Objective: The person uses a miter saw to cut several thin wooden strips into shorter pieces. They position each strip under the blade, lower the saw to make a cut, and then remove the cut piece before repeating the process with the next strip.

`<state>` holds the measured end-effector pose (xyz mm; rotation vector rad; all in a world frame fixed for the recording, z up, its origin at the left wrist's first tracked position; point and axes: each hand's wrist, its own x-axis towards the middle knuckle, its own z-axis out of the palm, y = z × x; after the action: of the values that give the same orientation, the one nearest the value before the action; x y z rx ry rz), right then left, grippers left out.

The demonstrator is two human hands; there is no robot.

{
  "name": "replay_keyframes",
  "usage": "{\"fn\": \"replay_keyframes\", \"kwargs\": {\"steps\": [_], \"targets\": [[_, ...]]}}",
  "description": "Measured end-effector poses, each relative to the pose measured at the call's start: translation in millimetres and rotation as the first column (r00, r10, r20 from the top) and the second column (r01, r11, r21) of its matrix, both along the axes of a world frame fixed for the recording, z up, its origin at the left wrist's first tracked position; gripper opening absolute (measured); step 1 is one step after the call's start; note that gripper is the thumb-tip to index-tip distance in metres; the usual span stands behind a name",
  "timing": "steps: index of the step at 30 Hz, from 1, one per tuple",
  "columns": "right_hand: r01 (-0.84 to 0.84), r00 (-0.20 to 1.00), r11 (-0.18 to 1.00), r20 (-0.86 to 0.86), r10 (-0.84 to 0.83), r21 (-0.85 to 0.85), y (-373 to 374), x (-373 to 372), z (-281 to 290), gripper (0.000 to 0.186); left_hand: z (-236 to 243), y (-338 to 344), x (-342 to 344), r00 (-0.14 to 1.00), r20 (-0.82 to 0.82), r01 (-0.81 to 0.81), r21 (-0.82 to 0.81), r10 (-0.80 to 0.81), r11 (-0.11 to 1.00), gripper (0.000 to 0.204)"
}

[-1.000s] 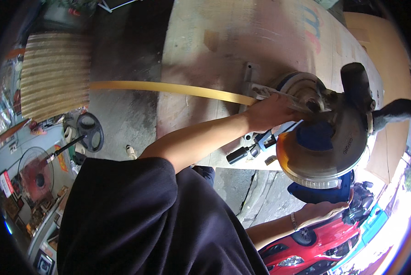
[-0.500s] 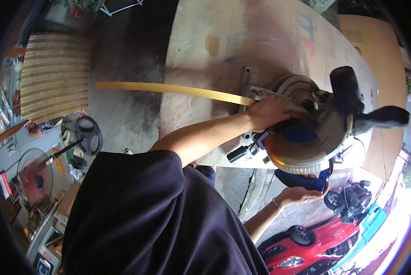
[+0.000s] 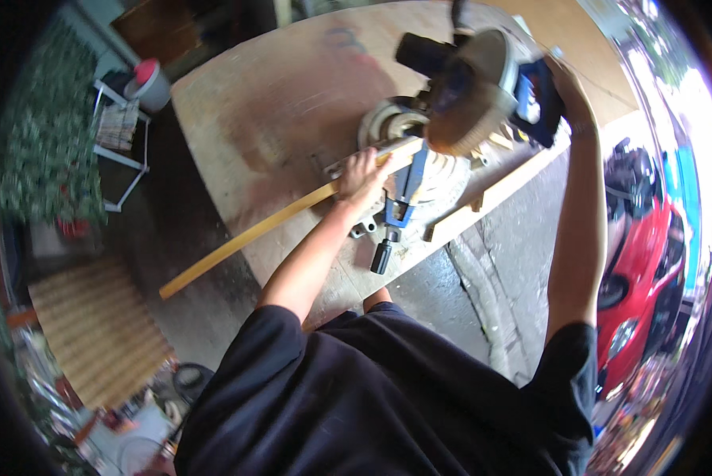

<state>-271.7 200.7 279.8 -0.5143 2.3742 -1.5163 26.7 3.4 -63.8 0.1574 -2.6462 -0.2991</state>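
Observation:
A miter saw [image 3: 471, 91] with a round blade guard stands on the wooden table [image 3: 229, 131], its head raised. My right hand [image 3: 566, 87] is closed around the saw's blue and black handle [image 3: 537, 107] at upper right. A long, thin wooden strip [image 3: 249, 236] lies across the saw base, its left end jutting past the table. My left hand [image 3: 361, 182] holds the strip against the saw, fingers over its top, to the left of the blue slotted plate [image 3: 410, 178]. A black knob [image 3: 381, 258] sticks out of the base toward me.
Wooden pieces [image 3: 491, 194] lie along the table's near right edge. A red car [image 3: 638, 293] stands at right. To the left are a corrugated sheet [image 3: 102, 329], a white metal stand [image 3: 122, 151] and a white bucket [image 3: 151, 89].
My right hand has lifted the saw head by its handle, uncovering the base. My left hand still holds the strip. The view has turned, and the blade area is blurred.

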Motion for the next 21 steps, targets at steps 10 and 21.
{"fn": "replay_keyframes", "kwargs": {"steps": [10,21], "targets": [[0.394,0.68,0.792,-0.432,-0.593,-0.467,48.7,62.4,-116.8,0.037,20.7,-4.1,13.1,0.997,0.048,-0.048,-0.118,0.054,0.992,0.056],[0.086,0.96,0.995,-0.27,-0.071,0.043,4.0,270.2,-290.6,0.039,35.6,15.4,0.5,0.994,0.107,0.027,-0.232,-0.002,0.972,0.046]]}}
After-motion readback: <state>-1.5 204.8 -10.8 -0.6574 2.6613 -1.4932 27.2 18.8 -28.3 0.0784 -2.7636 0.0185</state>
